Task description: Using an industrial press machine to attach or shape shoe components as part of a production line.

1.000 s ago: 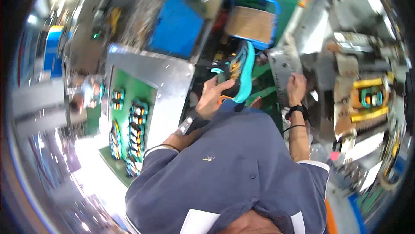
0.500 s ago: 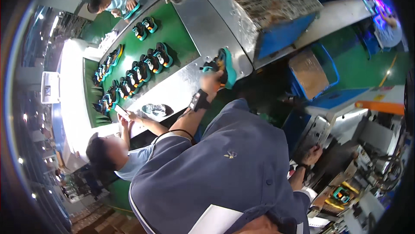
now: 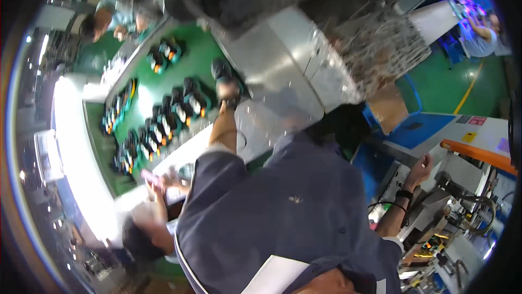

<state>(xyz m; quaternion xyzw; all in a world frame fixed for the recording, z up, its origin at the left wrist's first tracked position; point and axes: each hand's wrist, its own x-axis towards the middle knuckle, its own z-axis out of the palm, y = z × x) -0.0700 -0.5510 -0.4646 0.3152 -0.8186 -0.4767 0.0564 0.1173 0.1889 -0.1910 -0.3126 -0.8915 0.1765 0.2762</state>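
Observation:
My left hand (image 3: 227,88), reaching far forward over the green work surface (image 3: 202,49), is closed on a dark sneaker (image 3: 221,69). Motion smears both the hand and the shoe, which is at the end of a row of similar sneakers (image 3: 178,108) with teal soles and orange accents. My right hand (image 3: 420,170) is raised at the right, above a machine (image 3: 429,212). Its fingers are loosely curved and apart from one another, with nothing seen in them. A dark band circles that wrist.
Two more sneakers (image 3: 165,54) sit farther back. A co-worker (image 3: 147,229) at my left holds a pale flat object (image 3: 150,176); another person (image 3: 106,22) is across the surface. A wrapped box-like machine (image 3: 370,49) stands ahead, near a blue-framed chair (image 3: 389,108). An orange bar (image 3: 473,155) runs at the right.
My left hand has carried the sneaker leftward from the metal tabletop to the row on the green surface. My right hand has risen away from the machine. The whole view has shifted.

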